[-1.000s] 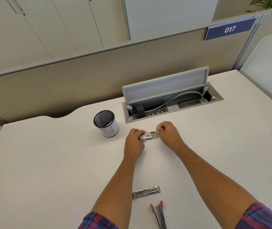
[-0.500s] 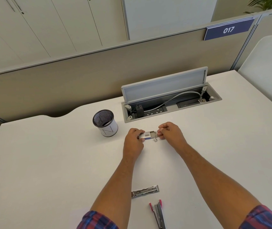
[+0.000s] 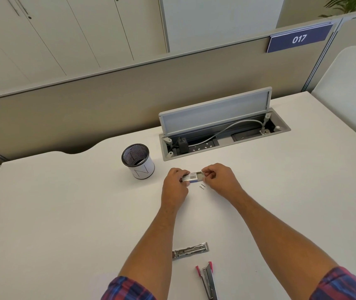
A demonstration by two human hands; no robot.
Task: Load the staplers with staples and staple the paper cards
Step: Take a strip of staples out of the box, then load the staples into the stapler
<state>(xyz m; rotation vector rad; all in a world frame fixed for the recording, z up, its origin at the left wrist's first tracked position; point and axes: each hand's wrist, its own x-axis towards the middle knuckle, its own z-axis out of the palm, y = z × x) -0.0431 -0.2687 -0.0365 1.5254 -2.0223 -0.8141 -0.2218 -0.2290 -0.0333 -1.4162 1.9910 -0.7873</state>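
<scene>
A small staple box (image 3: pixel 192 176) with a barcode label is held just above the white desk (image 3: pixel 64 213). My left hand (image 3: pixel 176 185) grips its left end. My right hand (image 3: pixel 218 177) pinches its right end, where the inner tray shows. Two small staple pieces (image 3: pixel 202 186) lie on the desk just below the box. Near the front edge lies an opened silver stapler (image 3: pixel 191 250) between my forearms. A second opened stapler with pink tips (image 3: pixel 207 280) lies closer to me. No paper cards are in view.
A black mesh pen cup (image 3: pixel 138 161) with a white sleeve stands left of my hands. Behind them an open cable hatch (image 3: pixel 222 135) holds a plug and a grey cable. A beige partition runs along the back, and a white chair (image 3: pixel 350 87) stands at right.
The box's inner tray has slid out a little to the right under my right hand. Two staple pieces now lie on the desk below the box.
</scene>
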